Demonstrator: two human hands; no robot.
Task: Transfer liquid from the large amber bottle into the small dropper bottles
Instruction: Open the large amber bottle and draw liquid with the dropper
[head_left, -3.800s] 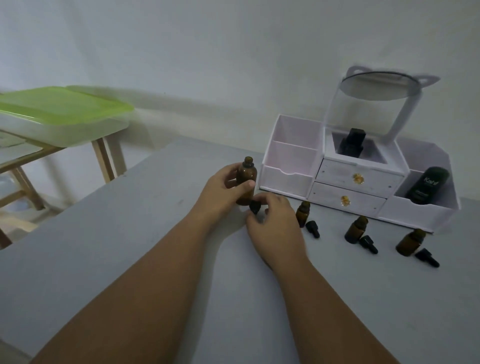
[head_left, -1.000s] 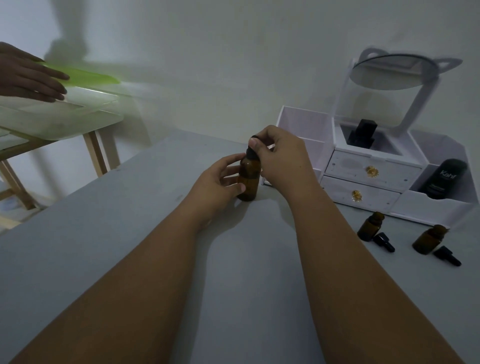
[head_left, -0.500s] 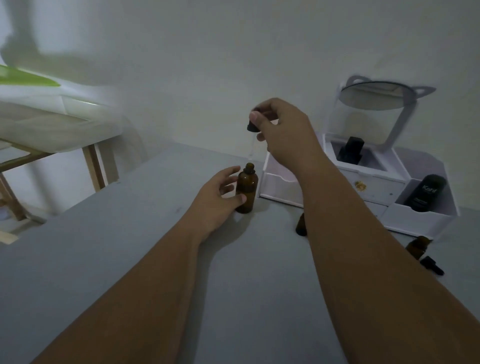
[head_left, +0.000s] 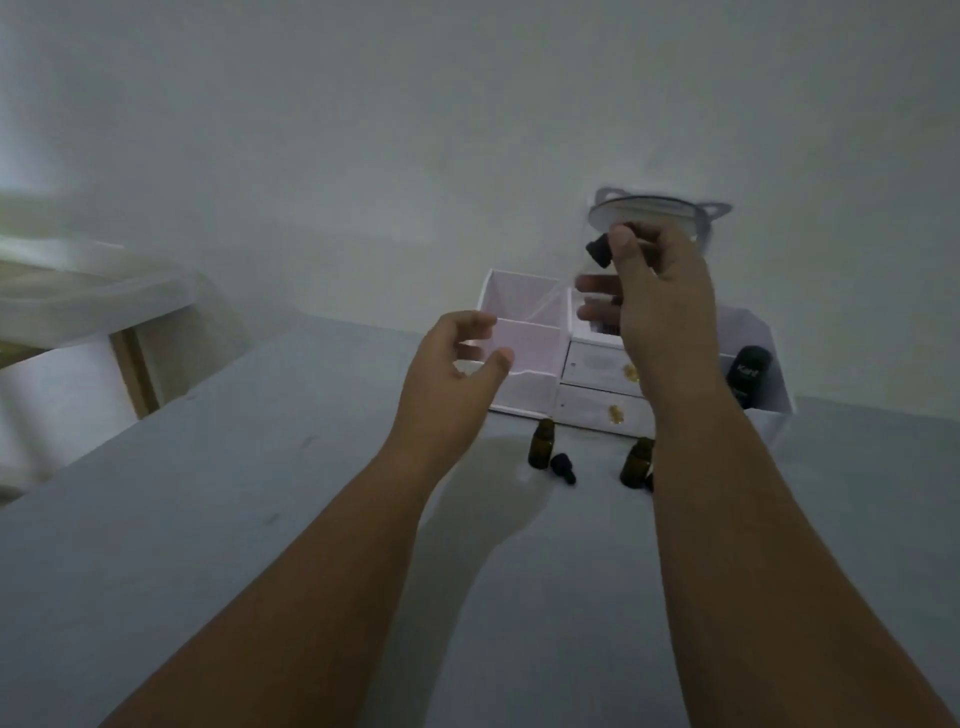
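My right hand (head_left: 654, 301) is raised in front of the white organizer and pinches a black dropper cap (head_left: 599, 250) between thumb and fingers. Its glass tube is too faint to make out. My left hand (head_left: 449, 374) hovers above the grey table (head_left: 260, 519) with its fingers curled apart and nothing in them. Two small amber dropper bottles stand uncapped on the table: one (head_left: 541, 443) just below the organizer, the other (head_left: 635, 462) partly behind my right forearm. A loose black dropper cap (head_left: 563, 467) lies between them. The large amber bottle is not visible.
A white drawer organizer (head_left: 524, 384) with a round mirror (head_left: 644, 213) stands against the wall. A black tube (head_left: 750, 374) leans in its right compartment. At the left a wooden side table (head_left: 132, 374) carries a translucent box (head_left: 93, 296).
My left hand let go of the large amber bottle and lifted, open. My right hand carried the dropper cap up and to the right. The view swung, and the large bottle dropped out of sight.
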